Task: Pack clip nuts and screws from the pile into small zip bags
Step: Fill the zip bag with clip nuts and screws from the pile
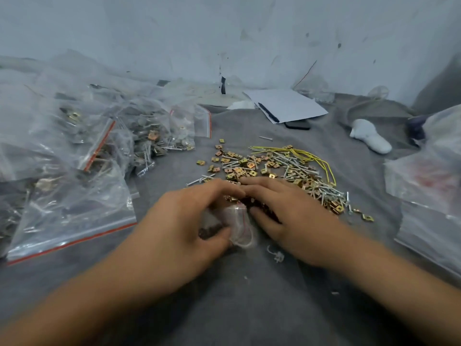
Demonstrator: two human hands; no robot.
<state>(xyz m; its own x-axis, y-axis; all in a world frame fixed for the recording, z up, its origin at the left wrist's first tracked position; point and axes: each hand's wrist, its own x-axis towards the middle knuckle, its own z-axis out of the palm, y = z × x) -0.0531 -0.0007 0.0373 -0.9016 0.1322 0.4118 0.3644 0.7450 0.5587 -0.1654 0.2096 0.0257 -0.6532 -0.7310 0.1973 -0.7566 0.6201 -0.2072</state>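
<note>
Much is already packed: filled zip bags [74,156] lie heaped left of the loose pile [279,171] of clip nuts and screws, which is still large. Just before the pile, the left hand [189,221] holds a small zip bag [238,224], its fingers curled round it. The right hand [287,213] rests flat on the pile's near edge, fingers straight and close together, touching the bag's mouth.

— Where is the loose pile of brass clip nuts and steel screws [274,168] found?

— On the grey cloth [224,295], just behind both hands; the small clear zip bag [239,226] is held between them.

— And the filled clear zip bags [74,156]?

— Heaped at the left; the white paper sheet [287,104] is laid behind the pile.
</note>
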